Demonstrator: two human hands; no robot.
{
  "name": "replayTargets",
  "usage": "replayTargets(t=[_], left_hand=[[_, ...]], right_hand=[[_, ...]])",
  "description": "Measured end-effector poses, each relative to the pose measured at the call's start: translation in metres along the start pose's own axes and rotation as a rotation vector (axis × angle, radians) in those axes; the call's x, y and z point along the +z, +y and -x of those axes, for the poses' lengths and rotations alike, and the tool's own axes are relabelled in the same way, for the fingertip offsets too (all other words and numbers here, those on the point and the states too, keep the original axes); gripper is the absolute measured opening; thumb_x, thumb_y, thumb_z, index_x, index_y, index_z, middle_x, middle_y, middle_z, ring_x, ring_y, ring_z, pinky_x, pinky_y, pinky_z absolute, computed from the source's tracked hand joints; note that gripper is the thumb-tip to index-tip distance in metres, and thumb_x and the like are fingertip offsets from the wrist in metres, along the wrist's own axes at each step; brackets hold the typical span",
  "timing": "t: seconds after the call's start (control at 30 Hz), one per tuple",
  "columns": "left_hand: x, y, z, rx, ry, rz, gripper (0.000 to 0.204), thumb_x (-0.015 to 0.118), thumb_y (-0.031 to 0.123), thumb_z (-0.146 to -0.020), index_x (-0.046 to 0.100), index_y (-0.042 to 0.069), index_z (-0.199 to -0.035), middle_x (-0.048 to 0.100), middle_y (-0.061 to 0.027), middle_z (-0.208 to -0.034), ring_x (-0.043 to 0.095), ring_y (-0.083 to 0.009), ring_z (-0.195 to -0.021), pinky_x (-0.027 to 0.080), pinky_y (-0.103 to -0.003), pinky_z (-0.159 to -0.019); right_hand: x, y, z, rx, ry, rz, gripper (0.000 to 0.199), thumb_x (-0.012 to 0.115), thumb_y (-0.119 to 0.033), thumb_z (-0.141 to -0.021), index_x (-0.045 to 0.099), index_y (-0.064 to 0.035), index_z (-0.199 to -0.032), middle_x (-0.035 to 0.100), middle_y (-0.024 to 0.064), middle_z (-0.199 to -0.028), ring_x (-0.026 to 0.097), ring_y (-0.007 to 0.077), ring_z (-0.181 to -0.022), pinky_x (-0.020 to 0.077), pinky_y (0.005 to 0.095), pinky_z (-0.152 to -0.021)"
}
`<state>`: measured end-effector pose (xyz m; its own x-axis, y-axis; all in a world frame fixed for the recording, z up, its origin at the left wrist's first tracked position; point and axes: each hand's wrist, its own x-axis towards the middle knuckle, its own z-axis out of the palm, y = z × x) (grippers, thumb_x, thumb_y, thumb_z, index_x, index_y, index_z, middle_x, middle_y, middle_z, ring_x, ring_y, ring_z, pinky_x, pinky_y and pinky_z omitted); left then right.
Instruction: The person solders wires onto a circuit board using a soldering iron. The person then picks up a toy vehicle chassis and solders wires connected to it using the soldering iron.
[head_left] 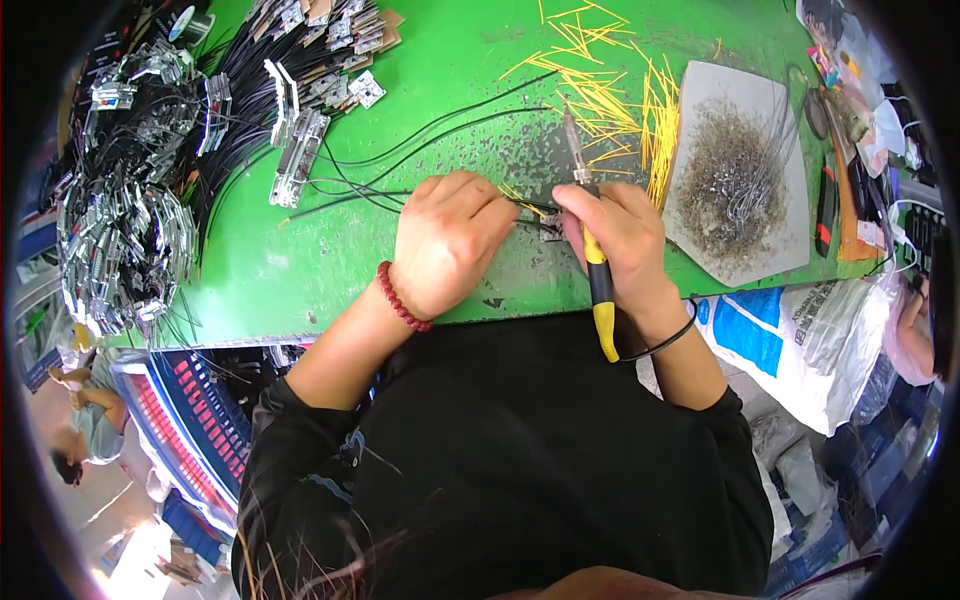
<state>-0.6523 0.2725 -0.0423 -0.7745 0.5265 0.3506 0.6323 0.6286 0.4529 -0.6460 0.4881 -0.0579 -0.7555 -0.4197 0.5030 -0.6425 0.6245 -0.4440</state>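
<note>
My right hand (622,240) is wrapped round a soldering iron (602,290) with a yellow and black handle. Its metal tip points away from me, toward the scattered yellow tubes. Beside it, my left hand (452,235) is closed, with a thin black wire (528,222) coming out past its fingers; the fingertips are hidden. A small silvery plate (551,232) lies between the hands, partly covered by my right fingers. From a shiny metal strip part (299,160) on the left, several black wires (350,188) run toward my left hand.
Thin yellow tubes (600,100) lie strewn at the back. A pale board (790,225) at right bears dark residue and wire strands. Bundled metal parts (125,240) and black cables (240,100) crowd the green table's (450,70) left. A white sack (800,345) stands at right.
</note>
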Motion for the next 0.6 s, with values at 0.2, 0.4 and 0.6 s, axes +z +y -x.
replayTargets(t=[0.2, 0.4, 0.6], left_hand=[[-0.021, -0.011, -0.025, -0.25, -0.235, -0.019, 0.012, 0.072, 0.014, -0.074, 0.066, 0.007, -0.081, 0.063, -0.0103, -0.084, 0.063, -0.0293, -0.08, 0.049, -0.039, -0.067], [0.003, -0.052, -0.075, -0.245, -0.069, -0.312, 0.013, 0.067, 0.017, -0.08, 0.063, 0.006, -0.087, 0.063, -0.01, -0.088, 0.063, -0.0303, -0.082, 0.052, -0.041, -0.069], [0.009, -0.053, -0.063, -0.129, -0.009, -0.187, 0.007, 0.062, 0.009, -0.083, 0.057, 0.004, -0.082, 0.061, -0.0136, -0.082, 0.06, -0.0324, -0.077, 0.048, -0.041, -0.067]], right_hand=[[0.013, -0.002, 0.008, -0.021, 0.057, 0.159, 0.037, 0.062, -0.011, -0.073, 0.066, -0.0117, -0.11, 0.049, 0.0031, -0.066, 0.052, 0.0209, -0.066, 0.0385, 0.0332, -0.056], [0.012, 0.0, 0.01, 0.096, 0.158, -0.029, 0.044, 0.073, -0.004, -0.067, 0.066, -0.0116, -0.109, 0.051, 0.0035, -0.065, 0.053, 0.0213, -0.062, 0.0401, 0.0327, -0.052], [0.011, 0.004, 0.016, 0.387, 0.355, -0.541, 0.026, 0.062, -0.005, -0.09, 0.059, -0.0019, -0.115, 0.068, 0.0097, -0.08, 0.069, 0.0171, -0.074, 0.0532, 0.0264, -0.064]])
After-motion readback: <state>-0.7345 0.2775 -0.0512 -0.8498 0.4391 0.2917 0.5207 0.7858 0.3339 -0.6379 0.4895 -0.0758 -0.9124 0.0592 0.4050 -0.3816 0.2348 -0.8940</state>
